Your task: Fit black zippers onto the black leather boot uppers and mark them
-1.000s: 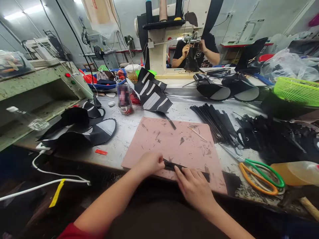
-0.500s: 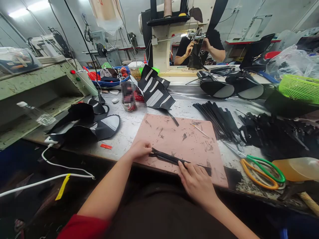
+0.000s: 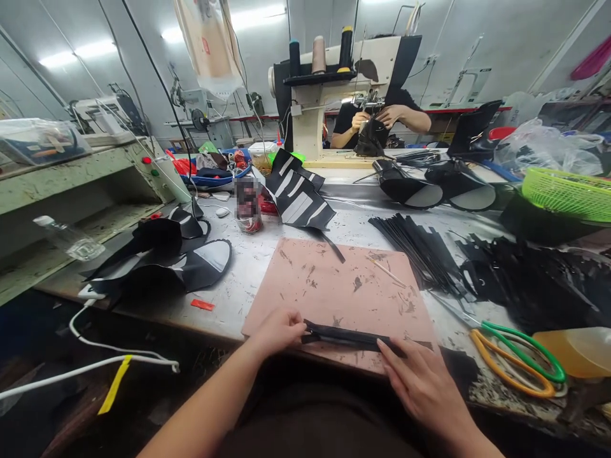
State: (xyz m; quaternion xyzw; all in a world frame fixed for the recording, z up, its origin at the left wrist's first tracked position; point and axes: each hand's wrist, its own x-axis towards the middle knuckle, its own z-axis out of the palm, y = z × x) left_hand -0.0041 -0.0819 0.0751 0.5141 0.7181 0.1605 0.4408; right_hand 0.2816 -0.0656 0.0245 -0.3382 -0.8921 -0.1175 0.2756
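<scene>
A black zipper (image 3: pixel 346 335) lies lengthwise along the near edge of a pink cutting mat (image 3: pixel 334 286). At its left end, my left hand (image 3: pixel 281 327) is closed, with thumb and fingers pinching the tip beside the slider. My right hand (image 3: pixel 420 375) rests over the right part of the zipper, fingers stretched out and pressing it flat on the mat. The zipper's far right end is partly covered by that hand. A thin white stick (image 3: pixel 389 272) lies on the mat beyond both hands.
Scissors with green and orange handles (image 3: pixel 522 356) lie right of the mat, near black strips (image 3: pixel 415 248). Black boot pieces (image 3: pixel 205 254) are at left, a striped black piece (image 3: pixel 300 194) behind. Across the table, a person (image 3: pixel 382 124) works at a sewing machine (image 3: pixel 308 108).
My right hand has slid rightward along the zipper, while my left hand still pinches its left end. The view has tilted up slightly, so the table sits lower.
</scene>
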